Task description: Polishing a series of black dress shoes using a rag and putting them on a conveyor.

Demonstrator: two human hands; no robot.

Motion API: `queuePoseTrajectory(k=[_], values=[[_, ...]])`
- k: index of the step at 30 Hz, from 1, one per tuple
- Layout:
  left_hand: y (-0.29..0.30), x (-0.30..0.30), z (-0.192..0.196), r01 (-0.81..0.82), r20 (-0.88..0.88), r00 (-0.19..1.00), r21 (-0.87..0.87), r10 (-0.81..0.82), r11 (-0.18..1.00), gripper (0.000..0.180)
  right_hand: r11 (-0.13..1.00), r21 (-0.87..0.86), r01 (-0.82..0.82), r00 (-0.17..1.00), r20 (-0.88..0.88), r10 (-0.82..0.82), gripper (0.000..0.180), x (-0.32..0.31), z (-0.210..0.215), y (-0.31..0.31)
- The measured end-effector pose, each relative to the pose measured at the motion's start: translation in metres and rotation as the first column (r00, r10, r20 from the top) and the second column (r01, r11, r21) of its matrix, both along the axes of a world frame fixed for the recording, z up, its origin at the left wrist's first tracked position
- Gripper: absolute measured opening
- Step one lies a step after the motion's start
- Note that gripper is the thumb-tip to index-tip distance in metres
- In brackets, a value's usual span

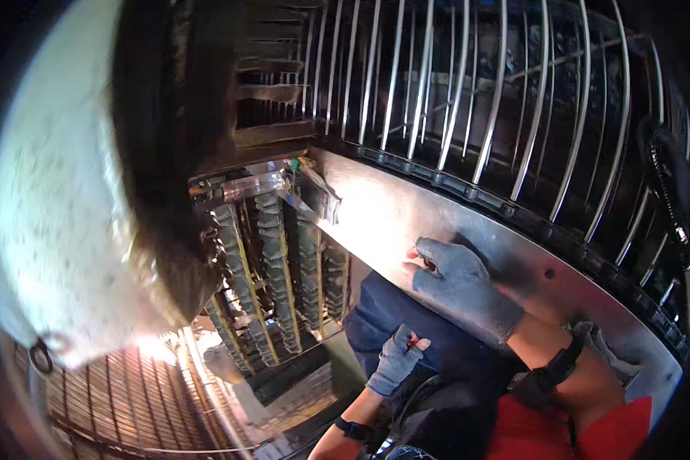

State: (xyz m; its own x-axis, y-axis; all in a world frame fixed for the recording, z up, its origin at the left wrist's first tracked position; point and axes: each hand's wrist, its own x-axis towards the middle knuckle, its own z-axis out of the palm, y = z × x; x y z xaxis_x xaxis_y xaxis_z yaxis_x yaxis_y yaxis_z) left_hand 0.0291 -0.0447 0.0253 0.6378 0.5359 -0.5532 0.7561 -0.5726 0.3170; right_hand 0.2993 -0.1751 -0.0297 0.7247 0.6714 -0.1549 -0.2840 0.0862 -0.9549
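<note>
A person in grey gloves works beside a bright metal panel (376,195), the right hand (456,280) bent over its lower edge — perhaps for support — while the left hand (397,362) curls above dark blue clothing (376,307). Fingers and thumb are drawn in on both hands; whether either grip is closed on something small cannot be told. The panel slants from the centre to the lower right, beneath a dark rail (468,189) that apparently keeps a row of metal bars (458,77) evenly spaced. Ribbed grey-green strips (272,264) stand left of the panel, seemingly fixed in a frame, with a pale sheet (61,192) at far left. No brand, label or writing can be read anywhere.
</note>
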Motion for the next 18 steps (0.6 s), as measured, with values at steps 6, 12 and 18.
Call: queuePoseTrajectory(k=[6, 12, 18], values=[[0.022, -0.006, -0.005, 0.125, -0.025, 0.992, -0.057, -0.126, 0.991, 0.041, 0.998, 0.009, 0.069, 0.997, -0.018, -0.069, 0.031, -0.012, 0.000, 0.007], [0.041, 0.054, 0.012, 0.409, -0.175, 0.881, -0.186, -0.440, 0.893, 0.054, 0.993, 0.057, 0.102, 0.995, -0.031, -0.100, 0.034, -0.009, -0.009, 0.008], [0.037, 0.048, 0.018, 0.435, -0.053, 0.898, -0.043, -0.437, 0.899, 0.056, 0.974, 0.037, -0.224, 0.924, -0.309, 0.224, 0.037, 0.016, 0.003, 0.010]])
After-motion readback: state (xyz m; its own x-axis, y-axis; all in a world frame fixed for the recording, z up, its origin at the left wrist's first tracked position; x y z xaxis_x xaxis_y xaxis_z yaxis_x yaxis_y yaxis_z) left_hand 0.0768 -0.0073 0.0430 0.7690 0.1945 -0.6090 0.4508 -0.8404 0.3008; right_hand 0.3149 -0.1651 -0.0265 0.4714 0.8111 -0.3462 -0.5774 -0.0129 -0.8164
